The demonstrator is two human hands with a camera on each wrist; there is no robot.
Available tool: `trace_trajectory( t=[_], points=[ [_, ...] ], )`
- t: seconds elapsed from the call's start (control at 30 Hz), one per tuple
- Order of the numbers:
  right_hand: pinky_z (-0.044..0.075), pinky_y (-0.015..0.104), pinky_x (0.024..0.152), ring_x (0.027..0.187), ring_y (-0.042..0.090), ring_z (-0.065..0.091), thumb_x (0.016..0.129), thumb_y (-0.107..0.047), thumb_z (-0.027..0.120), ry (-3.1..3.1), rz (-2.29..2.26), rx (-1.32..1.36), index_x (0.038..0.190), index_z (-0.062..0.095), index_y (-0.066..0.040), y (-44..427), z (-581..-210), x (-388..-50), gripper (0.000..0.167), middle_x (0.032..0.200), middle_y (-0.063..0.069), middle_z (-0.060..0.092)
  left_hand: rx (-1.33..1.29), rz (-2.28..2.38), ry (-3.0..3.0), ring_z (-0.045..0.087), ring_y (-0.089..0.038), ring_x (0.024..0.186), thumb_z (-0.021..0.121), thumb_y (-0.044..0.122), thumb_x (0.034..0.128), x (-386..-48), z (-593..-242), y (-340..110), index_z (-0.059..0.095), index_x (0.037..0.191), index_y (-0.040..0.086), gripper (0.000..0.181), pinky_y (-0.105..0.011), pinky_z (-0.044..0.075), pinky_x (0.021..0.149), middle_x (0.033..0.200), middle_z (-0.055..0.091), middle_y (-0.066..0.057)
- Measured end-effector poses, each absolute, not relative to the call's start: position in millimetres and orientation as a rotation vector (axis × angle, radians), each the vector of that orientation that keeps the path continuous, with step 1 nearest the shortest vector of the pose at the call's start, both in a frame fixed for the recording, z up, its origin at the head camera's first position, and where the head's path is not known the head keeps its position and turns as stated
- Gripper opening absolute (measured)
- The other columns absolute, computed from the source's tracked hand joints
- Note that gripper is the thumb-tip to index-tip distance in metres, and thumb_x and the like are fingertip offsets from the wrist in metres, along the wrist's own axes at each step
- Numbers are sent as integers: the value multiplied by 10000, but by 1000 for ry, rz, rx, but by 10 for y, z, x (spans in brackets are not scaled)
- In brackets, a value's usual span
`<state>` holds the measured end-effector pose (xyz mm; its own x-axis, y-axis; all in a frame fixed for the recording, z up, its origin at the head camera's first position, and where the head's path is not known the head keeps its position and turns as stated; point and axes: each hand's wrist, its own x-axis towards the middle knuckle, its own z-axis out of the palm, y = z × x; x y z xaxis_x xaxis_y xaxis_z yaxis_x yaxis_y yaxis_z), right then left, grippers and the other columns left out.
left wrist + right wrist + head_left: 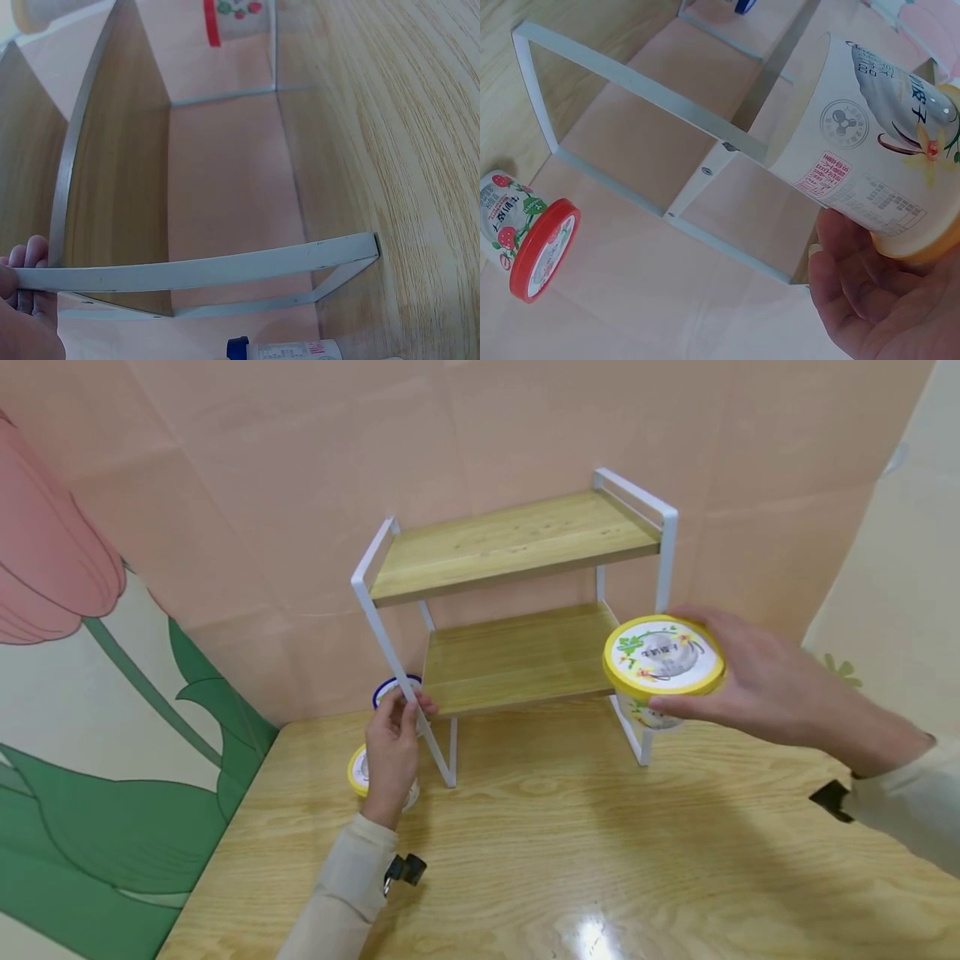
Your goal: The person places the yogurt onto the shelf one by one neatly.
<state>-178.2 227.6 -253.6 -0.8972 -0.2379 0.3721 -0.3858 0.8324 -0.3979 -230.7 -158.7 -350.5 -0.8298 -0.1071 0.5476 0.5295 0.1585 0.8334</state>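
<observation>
My right hand (757,685) holds a white paper tub with a yellow lid (663,656) by its side, in the air before the right leg of a two-tier shelf rack. Flowers and a grey swirl are printed on the tub (885,142) in the right wrist view. With my left hand (392,760) I grip the white left post (392,647) of the rack, below its middle board; the left wrist view has the fingers (36,251) curled round that post. Behind and beside this hand are a blue-lidded tub (385,691) and another yellow-lidded tub (357,768), both partly hidden.
The rack has a wooden top board (517,539) and a lower board (517,656). Beyond its right side, a red-lidded tub (544,244) stands on the wooden table (525,860). A pink backdrop (300,527) hangs close behind.
</observation>
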Motion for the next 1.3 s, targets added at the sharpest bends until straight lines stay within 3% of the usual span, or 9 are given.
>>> trace_trajectory(
  t=[0.5, 0.77, 1.3],
  points=[
    [419, 490, 852, 1101, 307, 541, 705, -503, 867, -2691, 703, 492, 1470, 385, -173, 2257, -2476, -1788, 962, 1267, 81, 562, -397, -1724, -1941, 686, -67, 887, 478, 18, 1026, -2296, -3494, -1606, 566, 1147, -120, 203, -224, 579, 889, 1038, 655, -267],
    [412, 461, 836, 1078, 293, 546, 707, -498, 866, -2683, 686, 495, 1459, 396, -176, 2251, -2460, -1787, 943, 1241, 70, 575, -393, -1716, -1948, 687, -66, 889, 480, 22, 1027, -2292, -3498, -1609, 572, 1146, -110, 200, -313, 587, 912, 1039, 660, -257],
    [396, 448, 844, 1088, 297, 547, 707, -499, 867, -2682, 689, 487, 1468, 392, -177, 2259, -2402, -1799, 953, 1257, 75, 566, -397, -1719, -1941, 685, -72, 893, 479, 19, 1027, -2291, -3504, -1600, 565, 1151, -122, 206, -249, 583, 899, 1044, 655, -276]
  ],
)
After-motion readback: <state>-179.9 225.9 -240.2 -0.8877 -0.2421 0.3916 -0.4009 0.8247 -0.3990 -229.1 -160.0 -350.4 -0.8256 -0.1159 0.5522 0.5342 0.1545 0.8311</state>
